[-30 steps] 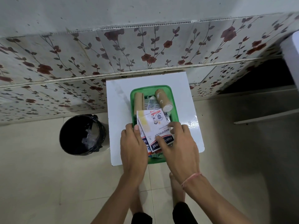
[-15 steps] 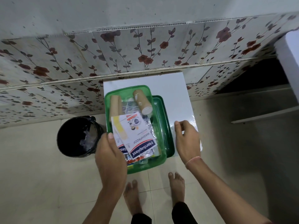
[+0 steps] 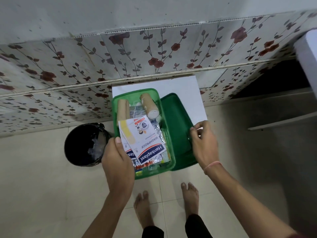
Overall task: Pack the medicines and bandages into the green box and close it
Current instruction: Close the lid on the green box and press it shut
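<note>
The open green box (image 3: 155,172) is lifted off the white table (image 3: 180,86), held at its left side by my left hand (image 3: 118,162). Inside lie two tan bandage rolls (image 3: 148,104), foil medicine strips (image 3: 157,130) and Hansaplast plaster packets (image 3: 144,140) on top. The dark green lid (image 3: 176,121) lies flat on the table to the right, partly under the box. My right hand (image 3: 204,143) pinches the lid's right edge with its fingertips.
A black bin (image 3: 84,144) stands on the tiled floor left of the table. A flowered wall panel (image 3: 154,57) runs behind. My bare feet (image 3: 189,196) stand below the box. A white object's edge (image 3: 307,54) shows at the far right.
The box came off the lid and moved left and toward me in my left hand. My right hand left the box and reached the uncovered lid's right edge.
</note>
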